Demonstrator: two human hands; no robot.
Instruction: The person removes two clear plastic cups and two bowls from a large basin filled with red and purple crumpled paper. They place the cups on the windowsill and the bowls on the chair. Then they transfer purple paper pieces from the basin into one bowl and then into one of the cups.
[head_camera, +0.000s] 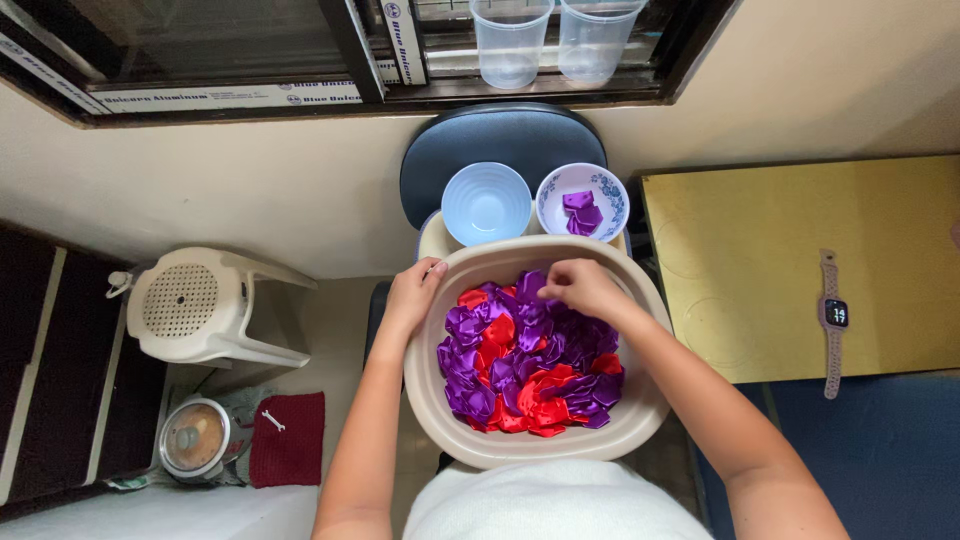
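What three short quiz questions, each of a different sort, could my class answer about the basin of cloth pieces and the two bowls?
1. True or false: the left hand grips the rim of the beige basin.
2. Multiple choice: the purple cloth pieces behind the basin lie in (A) the plain blue bowl, (B) the floral-patterned bowl, (C) a clear cup.
3. Fill in: the right hand pinches a ______ cloth piece from the red and purple pile.

Key: 1 true; 2 B; 3 purple.
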